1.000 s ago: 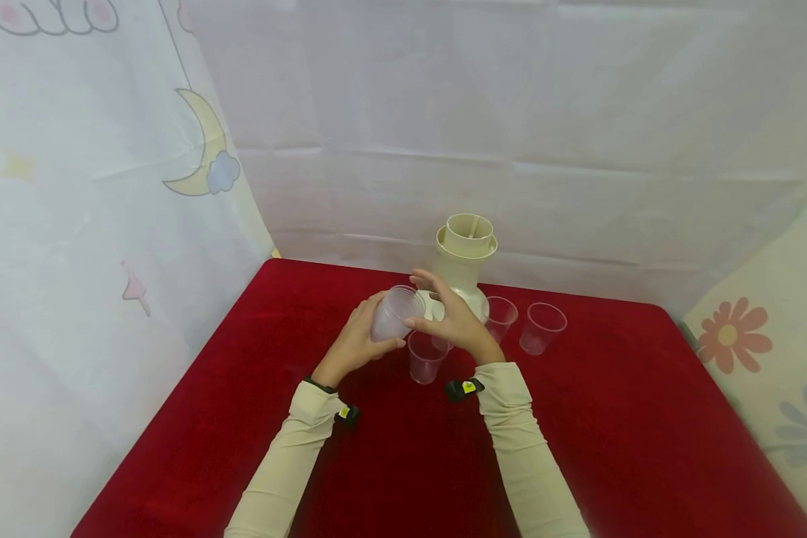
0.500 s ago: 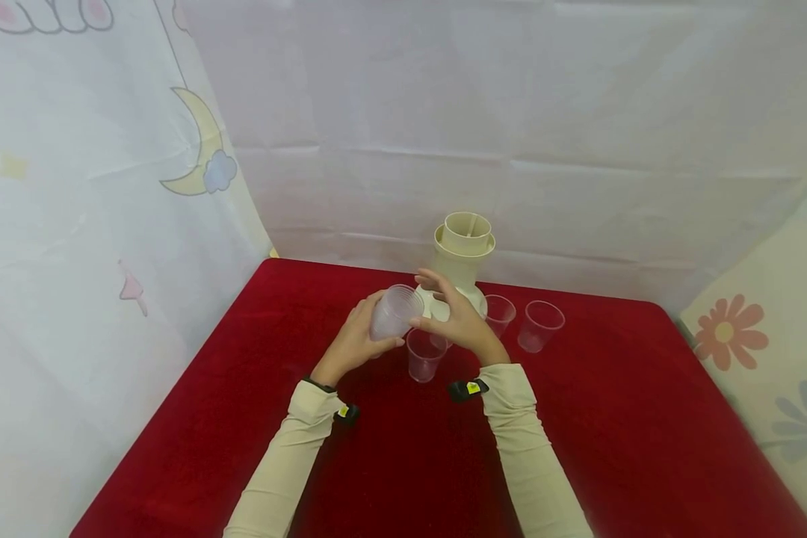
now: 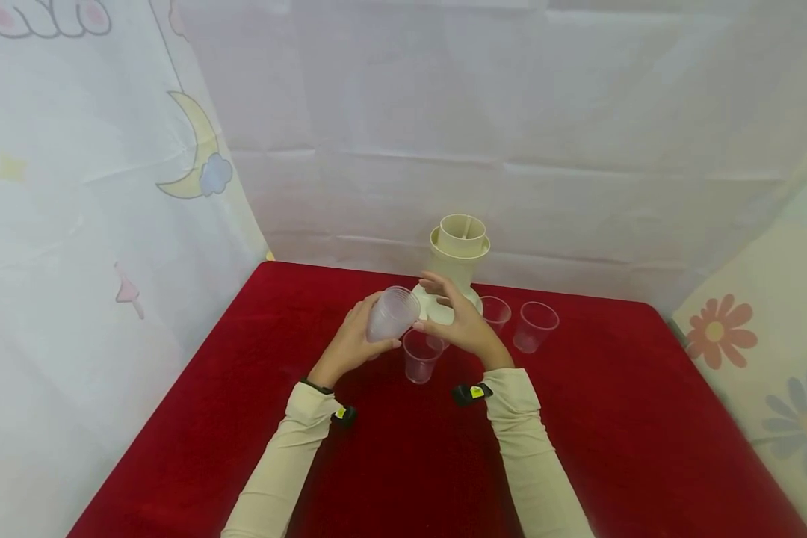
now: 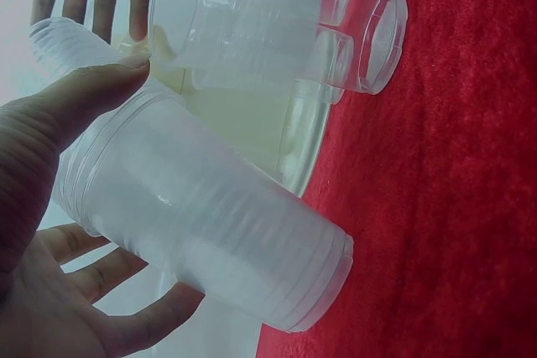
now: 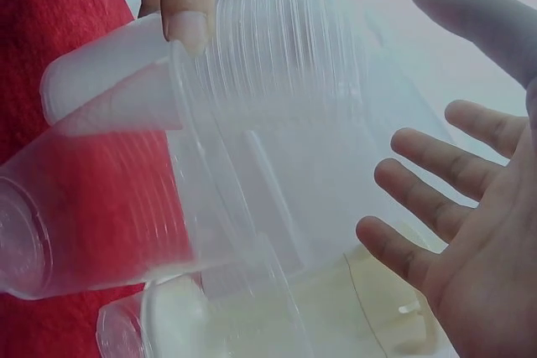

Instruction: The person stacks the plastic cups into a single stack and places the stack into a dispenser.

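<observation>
My left hand (image 3: 351, 345) grips a stack of nested clear plastic cups (image 4: 201, 199), held tilted above the table. The thumb lies near the rims in the left wrist view, with the other fingers around the far side. Just right of the stack, my right hand (image 3: 462, 323) is spread with nothing in it; its fingers (image 5: 445, 161) stay apart from the cups in the right wrist view. A single clear cup (image 3: 420, 366) stands upright on the table below and between the hands. Another cup (image 3: 496, 308) is partly hidden behind the right hand.
Behind the right hand stands a cream-coloured plastic stand with a round, double-rimmed top (image 3: 459, 246). One more clear cup (image 3: 535, 329) is to the right. A red cloth (image 3: 619, 418) covers the table, with white printed curtains (image 3: 376, 97) around it.
My right hand has drawn slightly away from the stack to the right. The left hand keeps its grip on the stack, and the head view has shifted a little.
</observation>
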Motion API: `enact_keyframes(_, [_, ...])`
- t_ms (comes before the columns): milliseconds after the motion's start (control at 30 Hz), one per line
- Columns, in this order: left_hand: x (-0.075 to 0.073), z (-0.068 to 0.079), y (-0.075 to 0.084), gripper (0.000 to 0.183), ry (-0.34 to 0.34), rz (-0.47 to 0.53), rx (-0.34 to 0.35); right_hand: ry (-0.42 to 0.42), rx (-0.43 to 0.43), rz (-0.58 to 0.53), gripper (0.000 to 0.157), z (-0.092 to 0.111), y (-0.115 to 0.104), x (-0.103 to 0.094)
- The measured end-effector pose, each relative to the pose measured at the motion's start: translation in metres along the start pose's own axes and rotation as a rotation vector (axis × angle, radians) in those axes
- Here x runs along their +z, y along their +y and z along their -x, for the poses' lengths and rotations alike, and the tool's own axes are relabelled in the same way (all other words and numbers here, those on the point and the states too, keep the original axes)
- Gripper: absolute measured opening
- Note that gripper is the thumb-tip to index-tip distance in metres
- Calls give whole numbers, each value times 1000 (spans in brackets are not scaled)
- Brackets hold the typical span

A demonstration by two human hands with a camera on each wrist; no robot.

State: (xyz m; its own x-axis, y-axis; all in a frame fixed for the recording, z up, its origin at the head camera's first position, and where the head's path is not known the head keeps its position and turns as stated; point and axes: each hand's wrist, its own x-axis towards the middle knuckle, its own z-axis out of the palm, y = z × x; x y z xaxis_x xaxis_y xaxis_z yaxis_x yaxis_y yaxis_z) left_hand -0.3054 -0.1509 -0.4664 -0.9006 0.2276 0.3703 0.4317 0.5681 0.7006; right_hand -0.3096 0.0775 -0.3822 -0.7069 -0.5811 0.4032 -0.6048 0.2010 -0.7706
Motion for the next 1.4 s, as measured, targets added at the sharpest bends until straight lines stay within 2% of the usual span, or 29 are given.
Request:
enact_keyframes(367, [1,3,-2,87,37,1,7,4,2,-23,76,10,7,-3])
enact_keyframes(600, [0,1,-2,86,21,6,1,-18,61,-64,76,20,9,-6])
enact_keyframes(1033, [1,4,0,86,-2,12,-38,-27,84,-28,76,34,15,-3])
enact_keyframes(1400, [0,1,1,87,-7,6,-32,-26,111,-39,77,42,17,-3])
